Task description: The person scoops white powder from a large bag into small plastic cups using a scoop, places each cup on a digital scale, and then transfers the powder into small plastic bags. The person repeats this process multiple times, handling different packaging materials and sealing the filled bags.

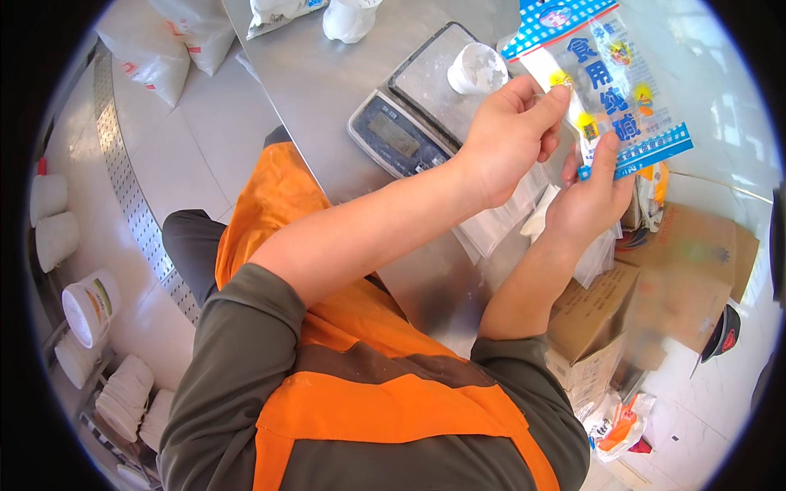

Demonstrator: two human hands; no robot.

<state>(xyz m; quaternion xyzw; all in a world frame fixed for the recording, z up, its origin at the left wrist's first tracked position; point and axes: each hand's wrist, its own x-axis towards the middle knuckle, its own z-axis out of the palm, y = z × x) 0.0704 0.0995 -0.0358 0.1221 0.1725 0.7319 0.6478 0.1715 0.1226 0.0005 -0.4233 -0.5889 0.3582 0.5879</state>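
A clear plastic bag (651,92) with blue checked bands and printed writing is held up at the upper right. White contents show along its left side. My left hand (516,132) pinches that left side between thumb and fingers. Lower down, my right hand (592,199) grips the bag's bottom left corner, thumb in front. Behind my left hand, a white cup (479,67) dusted with powder sits on the dark platform of a digital kitchen scale (390,132). Clear plastic bags (497,230) lie on the metal table (295,92) beneath my hands.
A white plastic container (350,21) and a white bag (279,15) stand at the table's far edge. Cardboard boxes (681,276) are stacked at right. White sacks (150,52) rest on the floor at left, and white buckets (89,307) line a low rack.
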